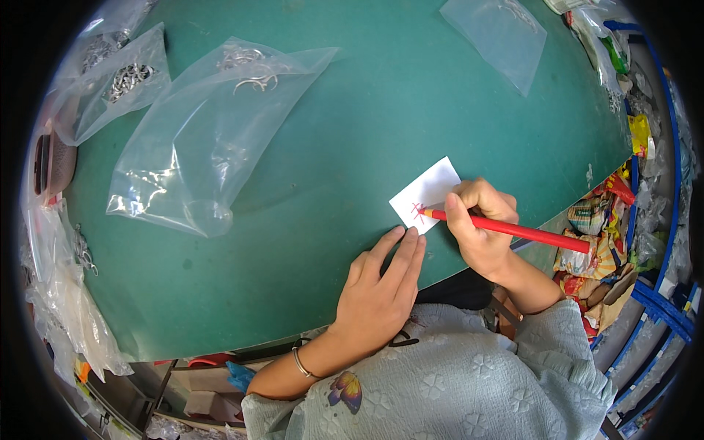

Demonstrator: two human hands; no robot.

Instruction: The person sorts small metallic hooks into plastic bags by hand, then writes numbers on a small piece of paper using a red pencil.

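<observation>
A small white slip of paper (pixel 427 185) lies near the front edge of the green table (pixel 330 169), with a few red strokes on it. My right hand (pixel 482 224) is closed round a red pencil (pixel 539 235), whose tip touches the paper at the strokes. Part of the slip's right side is hidden behind that hand. My left hand (pixel 381 290) lies flat with fingers stretched out, fingertips at the paper's lower edge.
A large clear plastic bag (pixel 198 147) with metal rings lies on the left, a smaller bag of rings (pixel 130 82) beside it. Another clear bag (pixel 499 37) lies at the far right. Crumpled plastic bags (pixel 70 308) hang at the left edge. Colourful packaging (pixel 587 257) and blue shelving (pixel 660 308) stand right of the table.
</observation>
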